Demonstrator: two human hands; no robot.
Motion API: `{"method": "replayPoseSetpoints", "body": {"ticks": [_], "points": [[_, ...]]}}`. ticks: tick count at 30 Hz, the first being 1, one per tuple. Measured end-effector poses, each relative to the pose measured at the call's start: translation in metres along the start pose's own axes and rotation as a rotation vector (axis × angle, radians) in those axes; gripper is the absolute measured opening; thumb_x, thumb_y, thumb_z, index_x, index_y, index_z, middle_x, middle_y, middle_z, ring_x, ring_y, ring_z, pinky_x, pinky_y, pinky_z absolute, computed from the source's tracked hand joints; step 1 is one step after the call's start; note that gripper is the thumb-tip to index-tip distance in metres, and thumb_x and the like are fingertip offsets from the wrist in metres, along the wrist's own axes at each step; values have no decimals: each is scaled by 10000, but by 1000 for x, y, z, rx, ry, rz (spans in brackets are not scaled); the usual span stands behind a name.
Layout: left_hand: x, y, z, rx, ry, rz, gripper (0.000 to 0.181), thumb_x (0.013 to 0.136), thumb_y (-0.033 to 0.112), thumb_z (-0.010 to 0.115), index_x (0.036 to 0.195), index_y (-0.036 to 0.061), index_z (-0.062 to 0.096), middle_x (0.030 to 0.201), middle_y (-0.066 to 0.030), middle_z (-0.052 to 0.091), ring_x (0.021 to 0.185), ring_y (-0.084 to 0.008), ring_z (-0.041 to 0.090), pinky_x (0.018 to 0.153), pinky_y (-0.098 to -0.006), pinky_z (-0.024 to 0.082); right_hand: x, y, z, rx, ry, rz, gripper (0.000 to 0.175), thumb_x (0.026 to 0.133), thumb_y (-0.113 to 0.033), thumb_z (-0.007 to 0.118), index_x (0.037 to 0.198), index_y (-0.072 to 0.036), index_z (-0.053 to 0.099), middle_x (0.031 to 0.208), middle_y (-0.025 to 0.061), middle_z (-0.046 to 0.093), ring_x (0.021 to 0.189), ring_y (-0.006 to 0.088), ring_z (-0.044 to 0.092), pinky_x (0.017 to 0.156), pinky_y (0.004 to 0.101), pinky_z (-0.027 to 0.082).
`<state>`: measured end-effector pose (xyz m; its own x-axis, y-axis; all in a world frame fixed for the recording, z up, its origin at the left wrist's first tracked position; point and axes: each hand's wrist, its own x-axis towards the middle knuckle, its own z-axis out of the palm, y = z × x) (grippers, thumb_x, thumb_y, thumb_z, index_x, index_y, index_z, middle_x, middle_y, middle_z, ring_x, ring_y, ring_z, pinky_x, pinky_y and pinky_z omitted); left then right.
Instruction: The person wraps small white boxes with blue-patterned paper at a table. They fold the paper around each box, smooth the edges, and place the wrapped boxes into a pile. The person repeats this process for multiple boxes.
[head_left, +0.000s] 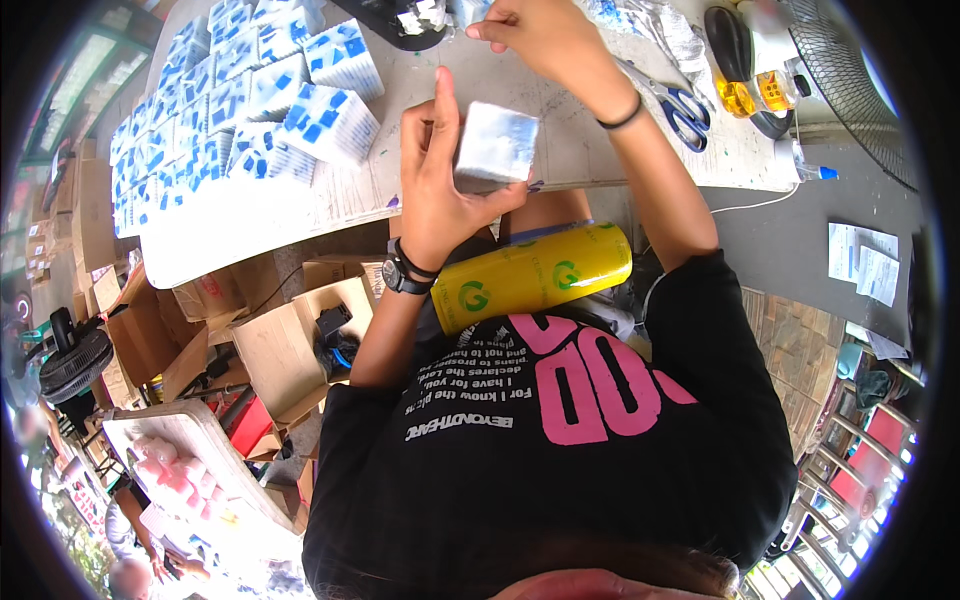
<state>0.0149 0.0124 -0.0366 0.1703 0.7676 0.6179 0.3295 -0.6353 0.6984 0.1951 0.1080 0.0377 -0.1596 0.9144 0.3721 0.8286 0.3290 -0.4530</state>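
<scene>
My left hand (450, 165), with a watch on the wrist, holds a small white square block (499, 141) over the front part of the white table (570, 154). Its thumb lies along the near side and one finger points up. My right hand (540, 37) is raised beyond the block, thumb and fingertips close together; whether something thin is between them I cannot tell. Left of my hands stand many blue-and-white square stacks (270, 86) with ribbed sides, packed in rows. Across my lap lies a yellow roll of cling wrap (534, 277).
Blue-handled scissors (684, 116), a bottle of yellow liquid (757, 94) and a mesh-guarded fan (855, 82) are at the right. A black tray (397, 26) holds white scraps. Open cardboard boxes (281, 352) stand lower left, near another table (217, 427) and a person's hands (176, 562).
</scene>
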Motion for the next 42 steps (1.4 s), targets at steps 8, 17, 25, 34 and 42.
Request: {"method": "replayPoseSetpoints", "body": {"ticks": [8, 17, 25, 34, 42], "points": [[-12, 0, 20, -246, 52, 66, 1095, 649, 93, 917, 1543, 22, 289, 1237, -156, 666, 1243, -330, 627, 1080, -420, 475, -63, -50, -82, 607, -317, 319, 368, 975, -390, 736, 920, -29, 778, 775, 2, 700, 718, 50, 582, 649, 217, 419], [-5, 5, 28, -230, -14, 173, 854, 664, 22, 887, 1411, 98, 480, 1282, -98, 698, 1269, -353, 627, 1100, -485, 466, -108, -48, -82, 667, -354, 483, 312, 1004, -283, 718, 918, 14, 765, 719, 1, 674, 664, 31, 591, 599, 203, 453], [0, 10, 28, -316, -6, 140, 617, 622, -9, 872, 1201, 74, 677, 1278, -115, 692, 1259, -370, 630, 1045, -445, 525, -128, -40, -89, 756, -376, 531, 296, 1010, -269, 711, 1044, 23, 743, 796, 11, 686, 739, 38, 611, 651, 212, 481], [1, 12, 32, -290, -15, 144, 615, 613, -46, 869, 1183, 52, 660, 1309, -119, 691, 1245, -351, 645, 1048, -437, 534, -155, -33, -69, 762, -116, 548, 387, 970, -215, 763, 1176, 17, 532, 804, 48, 669, 745, 67, 623, 712, 219, 515], [2, 6, 37, -332, -1, 99, 602, 631, -22, 885, 1183, 38, 650, 1282, -132, 702, 1234, -332, 661, 1016, -406, 557, -157, -27, -46, 655, -22, 579, 628, 899, -215, 837, 1292, 8, 401, 717, 44, 612, 664, 74, 569, 618, 222, 447]]}}
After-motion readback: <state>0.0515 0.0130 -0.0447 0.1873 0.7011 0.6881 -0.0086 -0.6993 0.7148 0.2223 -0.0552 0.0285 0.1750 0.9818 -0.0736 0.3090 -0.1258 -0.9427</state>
